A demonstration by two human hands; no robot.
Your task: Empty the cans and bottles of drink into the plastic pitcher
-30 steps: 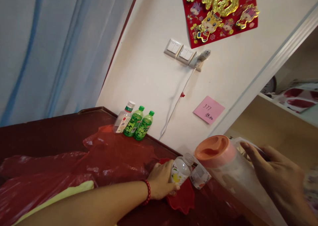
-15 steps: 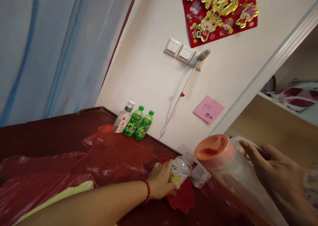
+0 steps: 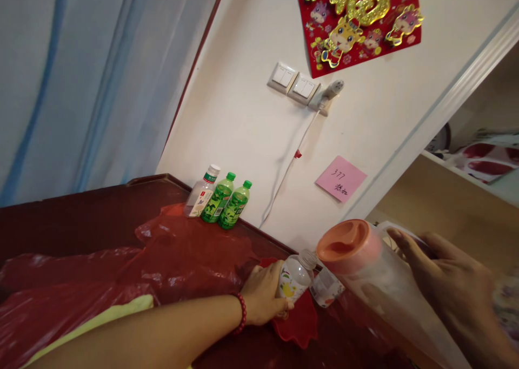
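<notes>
My left hand (image 3: 263, 296), with a red bead bracelet on its wrist, is wrapped round a clear bottle (image 3: 295, 276) with a fruit label and an uncapped mouth. The bottle is above a red scalloped dish (image 3: 298, 320). My right hand (image 3: 450, 282) grips the handle of a translucent pitcher (image 3: 389, 290). Its orange lid (image 3: 344, 240) is tilted toward the bottle, the rim close to the bottle's mouth. Whether liquid runs between them I cannot tell. Behind the bottle stands a clear container with a printed label (image 3: 326, 288), partly hidden.
Two green bottles (image 3: 234, 206) and a clear white-capped bottle (image 3: 201, 193) stand against the wall. Crumpled red plastic (image 3: 178, 255) covers part of the dark red tabletop (image 3: 81, 206). A white cord (image 3: 284, 177) hangs from a socket. Shelves (image 3: 458, 179) are at the right.
Almost nothing differs. The pitcher and my right hand have shifted very slightly; my left hand and the bottle have stayed in place.
</notes>
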